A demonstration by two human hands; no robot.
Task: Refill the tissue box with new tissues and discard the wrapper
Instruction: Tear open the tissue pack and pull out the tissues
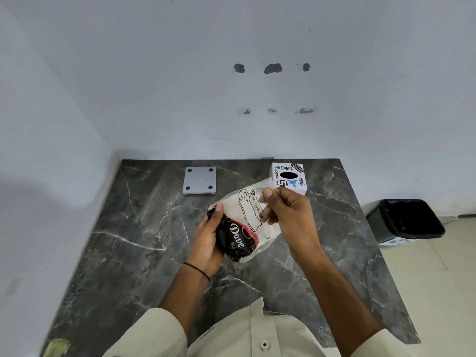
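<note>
Our left hand grips tissue pack bottom, above the table | right hand pinches clear wrapper top | tissue box behind, by wall | bin right, on floor

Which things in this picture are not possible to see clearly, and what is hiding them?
Head view only:
- Tissue pack: its lower left is covered by the left hand, its right edge by the right hand; small label print is unreadable.
- Tissue box: front lower corner hidden behind the pack.
- Bin: dark inside, contents unclear.
- Grey plate: purpose unclear.
</note>
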